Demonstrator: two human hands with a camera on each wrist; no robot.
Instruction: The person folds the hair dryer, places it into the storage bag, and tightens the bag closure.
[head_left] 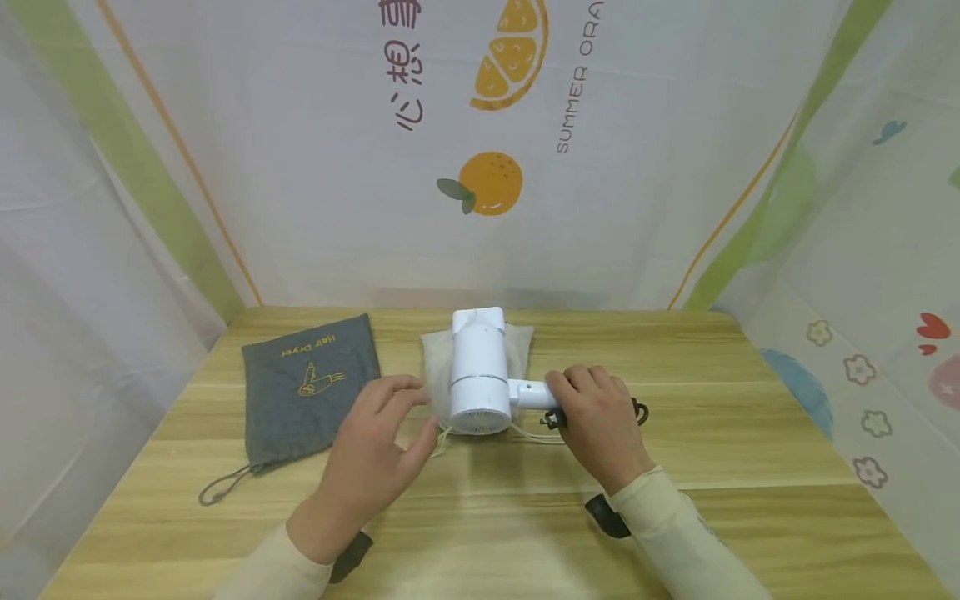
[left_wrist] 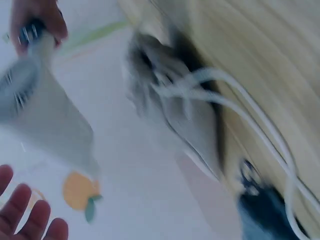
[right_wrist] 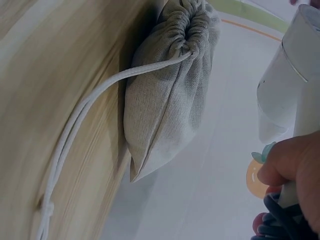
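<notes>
A white hair dryer [head_left: 480, 367] hangs above the table, its nozzle toward the back wall. My right hand [head_left: 600, 421] grips its handle [head_left: 531, 394], together with a bundled black cord [head_left: 555, 417]. To the left of the dryer my left hand [head_left: 386, 442] has its fingers spread and slightly bent, apart from the dryer, holding nothing. Below the dryer sits a light grey drawstring bag [right_wrist: 165, 100] with its neck gathered and white cords [right_wrist: 95, 95] trailing on the table. In the head view the dryer hides most of that bag.
A flat dark grey pouch [head_left: 311, 392] printed "Hair Dryer" lies at the left, its drawstring [head_left: 225, 485] toward the front. The wooden table [head_left: 480, 533] meets a white printed curtain [head_left: 315, 208] at the back, and more curtains hang at both sides.
</notes>
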